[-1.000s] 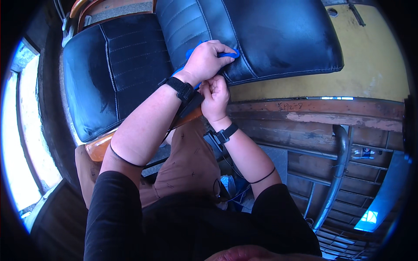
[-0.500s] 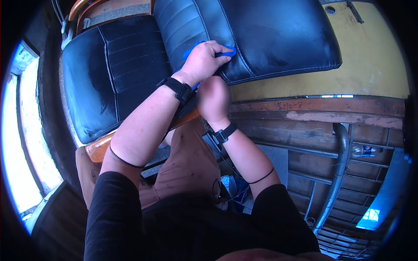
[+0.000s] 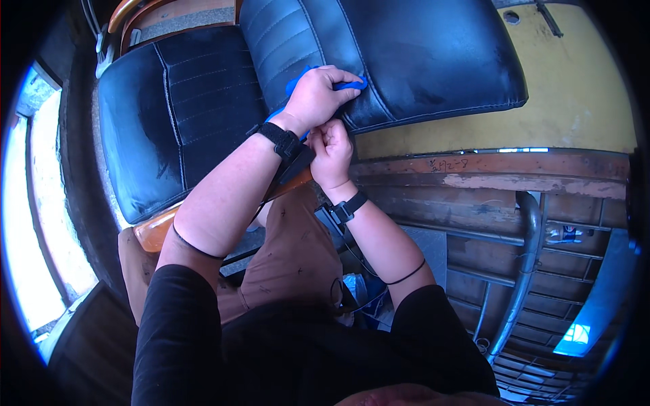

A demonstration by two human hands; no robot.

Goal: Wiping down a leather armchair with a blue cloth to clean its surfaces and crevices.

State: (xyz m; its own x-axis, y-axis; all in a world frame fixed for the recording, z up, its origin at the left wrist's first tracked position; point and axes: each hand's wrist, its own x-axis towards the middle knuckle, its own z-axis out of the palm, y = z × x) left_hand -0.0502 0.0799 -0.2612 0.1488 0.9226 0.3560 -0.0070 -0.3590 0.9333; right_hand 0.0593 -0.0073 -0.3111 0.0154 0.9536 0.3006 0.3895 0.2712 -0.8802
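A black padded seat cushion with stitched lines joins a black padded backrest. My left hand is closed on a blue cloth, pressing it to the backrest near its seam. More of the cloth shows behind that hand and below its wrist. Just beneath, at the backrest's lower edge, my right hand has its fingers curled in. A bit of blue cloth lies by its thumb, but whatever the fingers grip is hidden.
An orange wooden chair frame runs under the seat. On the right are a worn yellow board, a reddish wooden beam and a bent metal pipe with racks. Bright openings stand at the left.
My right hand, blurred before, is now sharp, with its fingers curled near the backrest's lower edge. My left hand and the cloth have barely shifted.
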